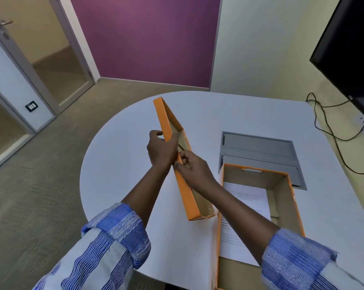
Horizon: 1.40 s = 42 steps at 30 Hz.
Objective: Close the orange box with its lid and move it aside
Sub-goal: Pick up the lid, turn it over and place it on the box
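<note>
Hands gripped the orange lid (184, 181) tilted on edge above the counter (122, 164) — your left hand (161, 148) and right hand (194, 169) both clamped on it — left of the open orange box (289, 206).

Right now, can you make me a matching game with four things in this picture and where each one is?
Things:
1. lid
2. orange box
3. paper
4. grey hatch

Places:
A. lying inside the open box
B. set flat into the white table, beyond the box
C. held tilted by the left hand and right hand
D. standing open on the table, by the right arm

Pairs: 1-C, 2-D, 3-A, 4-B
</note>
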### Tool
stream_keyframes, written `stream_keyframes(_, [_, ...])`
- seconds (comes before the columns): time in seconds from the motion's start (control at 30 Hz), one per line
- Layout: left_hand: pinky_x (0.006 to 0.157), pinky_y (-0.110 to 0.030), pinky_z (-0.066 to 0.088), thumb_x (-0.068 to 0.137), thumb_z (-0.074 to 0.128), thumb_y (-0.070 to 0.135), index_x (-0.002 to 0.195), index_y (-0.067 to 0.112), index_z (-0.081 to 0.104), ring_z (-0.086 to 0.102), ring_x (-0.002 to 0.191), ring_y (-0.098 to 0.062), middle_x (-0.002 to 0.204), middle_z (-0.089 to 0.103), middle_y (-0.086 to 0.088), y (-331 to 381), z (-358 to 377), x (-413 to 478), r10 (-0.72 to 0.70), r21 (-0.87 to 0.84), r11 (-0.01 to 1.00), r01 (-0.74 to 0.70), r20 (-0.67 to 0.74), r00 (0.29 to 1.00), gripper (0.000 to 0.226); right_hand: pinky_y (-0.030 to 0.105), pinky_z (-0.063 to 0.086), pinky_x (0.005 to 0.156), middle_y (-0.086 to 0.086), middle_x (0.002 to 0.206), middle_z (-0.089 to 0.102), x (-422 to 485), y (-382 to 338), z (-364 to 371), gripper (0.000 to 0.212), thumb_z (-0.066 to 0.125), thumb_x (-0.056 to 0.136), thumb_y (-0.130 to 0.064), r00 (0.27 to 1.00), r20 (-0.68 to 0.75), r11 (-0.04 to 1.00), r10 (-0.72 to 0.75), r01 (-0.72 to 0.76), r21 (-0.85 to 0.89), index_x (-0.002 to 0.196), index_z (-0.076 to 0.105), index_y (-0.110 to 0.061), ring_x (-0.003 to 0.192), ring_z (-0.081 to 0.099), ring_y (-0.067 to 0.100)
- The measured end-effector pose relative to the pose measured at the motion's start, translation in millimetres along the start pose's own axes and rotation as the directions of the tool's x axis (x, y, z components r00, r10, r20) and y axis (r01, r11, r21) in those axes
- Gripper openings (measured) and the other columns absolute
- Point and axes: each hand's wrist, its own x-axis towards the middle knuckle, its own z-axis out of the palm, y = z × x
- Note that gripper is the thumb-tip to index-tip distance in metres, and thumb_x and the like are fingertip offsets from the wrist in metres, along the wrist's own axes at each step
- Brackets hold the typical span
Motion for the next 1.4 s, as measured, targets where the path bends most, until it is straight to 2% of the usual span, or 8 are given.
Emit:
stream_keyframes(0.17, [0.078, -0.036, 0.056, 0.089, 0.055, 0.066, 0.119, 0.017, 0.056, 0.066, 0.094, -0.020, 0.105, 0.066, -0.003, -3.9, 15.1, -3.7, -0.053, -0.028, 0.998, 0.055, 0.094, 0.994, 0.057, 0.038, 0.054, 0.074, 0.010, 0.095, 0.072, -6.1, -1.2, -43.0, 0.020, 0.060, 0.096, -0.033, 0.990, 0.010, 0.904, 0.143, -0.135, 0.405, 0.106, 0.067, -0.017, 0.079, 0.066, 0.018])
stream_keyframes(0.3, [0.095, -0.050, 0.056, 0.089, 0.049, 0.069, 0.126, 0.010, 0.056, 0.063, 0.111, -0.033, 0.126, 0.064, -0.016, -40.3, 18.5, -14.4, -0.332, 0.058, 0.943, 0.327, 0.101, 0.938, 0.069, 0.040, 0.061, 0.069, 0.010, 0.090, 0.075, -16.0, 12.3, -86.0, 0.017, 0.063, 0.095, -0.028, 0.963, 0.069, 0.688, 0.259, -0.235, 0.687, 0.103, 0.069, -0.014, 0.073, 0.071, 0.024])
stream_keyframes(0.5, [0.091, -0.054, 0.053, 0.092, 0.048, 0.069, 0.133, 0.018, 0.052, 0.061, 0.112, -0.034, 0.123, 0.064, -0.012, -83.5, 13.6, -47.6, -0.593, -0.100, 0.634, 0.767, 0.574, 0.565, 0.065, 0.032, 0.059, 0.062, 0.005, 0.093, 0.074, -44.0, 52.2, -132.7, 0.052, 0.072, 0.078, -0.037, 0.917, 0.093, 0.492, 0.388, -0.292, 0.820, 0.123, 0.067, -0.012, 0.071, 0.072, 0.018])
stream_keyframes(0.6, [0.088, -0.051, 0.054, 0.092, 0.059, 0.057, 0.125, 0.019, 0.058, 0.065, 0.107, -0.034, 0.117, 0.068, -0.012, -94.7, 22.0, -60.5, -0.570, -0.023, 0.711, 0.702, 0.566, 0.596, 0.050, 0.035, 0.061, 0.064, 0.008, 0.091, 0.074, -58.3, 75.2, -150.3, 0.036, 0.063, 0.092, -0.029, 0.894, 0.116, 0.459, 0.432, -0.328, 0.825, 0.121, 0.067, -0.009, 0.071, 0.072, 0.021])
stream_keyframes(0.73, [0.090, -0.051, 0.056, 0.093, 0.061, 0.051, 0.096, 0.016, 0.064, 0.068, 0.098, -0.033, 0.107, 0.072, -0.014, -95.7, 36.8, -69.3, -0.492, 0.062, 0.842, 0.535, 0.492, 0.718, 0.036, 0.050, 0.054, 0.086, 0.016, 0.094, 0.072, -75.8, 107.6, -176.5, 0.036, 0.059, 0.097, -0.025, 0.809, -0.056, 0.685, 0.585, -0.456, 0.568, 0.118, 0.066, 0.003, 0.085, 0.066, 0.033])
stream_keyframes(0.83, [0.088, -0.048, 0.057, 0.094, 0.062, 0.050, 0.098, 0.014, 0.063, 0.068, 0.100, -0.032, 0.108, 0.070, -0.014, -91.9, 51.6, -78.0, -0.402, 0.121, 0.910, 0.397, 0.500, 0.767, 0.037, 0.050, 0.053, 0.090, 0.018, 0.102, 0.069, -87.2, 122.1, -188.0, 0.040, 0.055, 0.097, -0.040, 0.743, -0.156, 0.744, 0.651, -0.584, 0.325, 0.122, 0.065, -0.011, 0.095, 0.066, 0.038])
stream_keyframes(1.07, [0.094, -0.048, 0.057, 0.091, 0.065, 0.052, 0.139, 0.013, 0.053, 0.066, 0.111, -0.031, 0.132, 0.064, -0.012, -88.3, 79.4, -97.5, -0.347, 0.177, 0.936, 0.303, 0.605, 0.717, 0.063, 0.047, 0.051, 0.091, 0.013, 0.113, 0.067, -120.1, 152.6, -188.3, 0.050, 0.047, 0.096, -0.054, 0.657, -0.337, 0.690, 0.674, -0.723, -0.030, 0.118, 0.062, -0.011, 0.098, 0.063, 0.031])
stream_keyframes(1.4, [0.087, -0.041, 0.059, 0.094, 0.063, 0.050, 0.149, 0.016, 0.045, 0.061, 0.120, -0.031, 0.145, 0.055, -0.011, -90.8, 91.8, -116.0, -0.297, 0.291, 0.948, 0.126, 0.678, 0.672, 0.068, 0.041, 0.046, 0.092, 0.014, 0.134, 0.059, -159.1, 186.9, -178.9, 0.057, 0.049, 0.097, -0.052, 0.576, -0.442, 0.641, 0.688, -0.768, -0.004, 0.138, 0.050, -0.013, 0.117, 0.058, 0.033])
